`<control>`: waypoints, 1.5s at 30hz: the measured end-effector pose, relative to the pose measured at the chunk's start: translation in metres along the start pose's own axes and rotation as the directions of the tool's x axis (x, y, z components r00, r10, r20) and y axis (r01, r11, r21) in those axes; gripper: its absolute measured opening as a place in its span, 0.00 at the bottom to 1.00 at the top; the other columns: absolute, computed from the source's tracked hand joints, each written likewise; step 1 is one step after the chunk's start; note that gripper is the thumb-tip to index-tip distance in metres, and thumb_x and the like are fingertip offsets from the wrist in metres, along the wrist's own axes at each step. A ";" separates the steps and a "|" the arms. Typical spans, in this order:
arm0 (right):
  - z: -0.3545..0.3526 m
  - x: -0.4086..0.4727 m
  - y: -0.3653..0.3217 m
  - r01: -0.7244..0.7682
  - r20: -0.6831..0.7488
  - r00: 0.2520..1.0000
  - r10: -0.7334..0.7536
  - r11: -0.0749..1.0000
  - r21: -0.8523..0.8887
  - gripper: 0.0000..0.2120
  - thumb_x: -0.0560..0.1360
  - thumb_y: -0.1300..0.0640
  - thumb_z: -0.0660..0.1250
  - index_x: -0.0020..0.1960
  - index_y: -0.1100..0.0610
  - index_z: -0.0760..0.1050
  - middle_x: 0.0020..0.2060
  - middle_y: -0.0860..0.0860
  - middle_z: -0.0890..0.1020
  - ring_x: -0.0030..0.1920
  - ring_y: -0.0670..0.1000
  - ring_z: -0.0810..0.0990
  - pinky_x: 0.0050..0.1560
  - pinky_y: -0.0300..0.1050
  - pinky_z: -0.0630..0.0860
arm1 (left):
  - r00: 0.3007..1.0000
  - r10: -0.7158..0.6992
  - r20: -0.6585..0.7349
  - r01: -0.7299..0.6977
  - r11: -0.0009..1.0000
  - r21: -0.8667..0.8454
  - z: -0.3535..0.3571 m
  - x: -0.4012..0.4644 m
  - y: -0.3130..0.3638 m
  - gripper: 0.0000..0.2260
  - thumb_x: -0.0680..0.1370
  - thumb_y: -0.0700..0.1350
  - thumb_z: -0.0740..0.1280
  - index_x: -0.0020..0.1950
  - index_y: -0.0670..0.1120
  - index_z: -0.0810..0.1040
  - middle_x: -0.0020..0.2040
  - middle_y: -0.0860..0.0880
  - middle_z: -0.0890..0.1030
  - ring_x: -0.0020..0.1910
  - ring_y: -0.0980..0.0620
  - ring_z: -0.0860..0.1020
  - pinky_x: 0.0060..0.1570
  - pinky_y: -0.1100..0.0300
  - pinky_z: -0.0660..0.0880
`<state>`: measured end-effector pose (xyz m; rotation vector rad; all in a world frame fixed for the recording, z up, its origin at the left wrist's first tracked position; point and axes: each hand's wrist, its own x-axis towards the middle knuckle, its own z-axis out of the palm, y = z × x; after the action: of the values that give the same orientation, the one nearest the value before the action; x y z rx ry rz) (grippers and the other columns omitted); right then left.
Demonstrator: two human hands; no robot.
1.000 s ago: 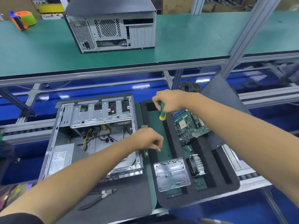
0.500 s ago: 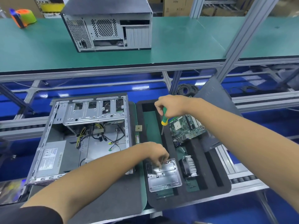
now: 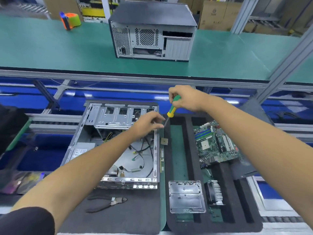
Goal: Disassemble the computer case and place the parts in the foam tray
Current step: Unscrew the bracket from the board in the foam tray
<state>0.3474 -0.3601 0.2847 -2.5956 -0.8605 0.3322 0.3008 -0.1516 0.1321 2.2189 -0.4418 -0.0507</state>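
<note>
Head view: right hand (image 3: 185, 97) grips screwdriver (image 3: 172, 107); left hand (image 3: 149, 123) pinches its tip above the gap between case (image 3: 118, 146) and tray (image 3: 191, 150).

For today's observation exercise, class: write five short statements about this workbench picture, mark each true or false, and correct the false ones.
1. The right hand holds a screwdriver with a green and yellow handle. True.
2. The green circuit board lies inside the open computer case. False: it lies in the foam tray, to the right of the case.
3. A pair of pliers lies on the dark mat in front of the open case. True.
4. The left hand grips the pliers. False: it is up near the screwdriver's shaft, away from the pliers.
5. The silver metal plate rests on the upper green shelf. False: it sits in the foam tray.
</note>
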 end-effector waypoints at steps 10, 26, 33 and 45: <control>0.017 0.077 -0.032 -0.034 -0.178 0.983 0.046 0.997 0.068 0.03 0.77 0.59 0.67 0.46 0.57 0.74 0.41 0.50 0.76 0.38 0.54 0.74 0.36 0.49 0.72 | 0.984 -0.111 -0.143 0.102 0.993 -0.065 -0.036 0.029 -0.046 0.01 0.80 0.46 0.73 0.50 0.50 0.82 0.45 0.60 0.82 0.45 0.59 0.78 0.47 0.64 0.72; 0.052 0.119 -0.022 -0.257 -0.171 0.952 0.255 0.966 0.014 0.08 0.77 0.55 0.65 0.45 0.57 0.68 0.38 0.57 0.79 0.35 0.57 0.70 0.35 0.49 0.67 | 0.978 -0.168 -0.127 0.173 0.985 0.029 -0.009 0.045 -0.073 0.04 0.83 0.44 0.67 0.53 0.45 0.80 0.52 0.49 0.82 0.54 0.48 0.78 0.58 0.47 0.75; 0.050 0.122 -0.027 -0.282 -0.125 0.952 0.278 0.959 -0.012 0.08 0.79 0.55 0.63 0.46 0.57 0.67 0.38 0.56 0.76 0.36 0.57 0.70 0.34 0.48 0.65 | 0.978 -0.160 -0.132 0.173 0.981 0.089 -0.008 0.044 -0.074 0.05 0.84 0.46 0.66 0.55 0.46 0.79 0.49 0.55 0.76 0.55 0.48 0.76 0.57 0.49 0.73; 0.046 0.130 -0.042 -0.412 -0.085 0.911 0.404 0.897 -0.162 0.09 0.82 0.52 0.57 0.51 0.57 0.70 0.42 0.56 0.80 0.31 0.57 0.82 0.37 0.48 0.76 | 0.979 -0.171 -0.110 0.177 0.983 0.046 -0.009 0.042 -0.074 0.02 0.82 0.46 0.68 0.53 0.50 0.80 0.53 0.49 0.80 0.57 0.50 0.75 0.58 0.54 0.73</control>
<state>0.4120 -0.2362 0.2486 -2.9298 -0.3290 0.3150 0.3641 -0.1163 0.0863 2.2980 -0.1924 -0.0144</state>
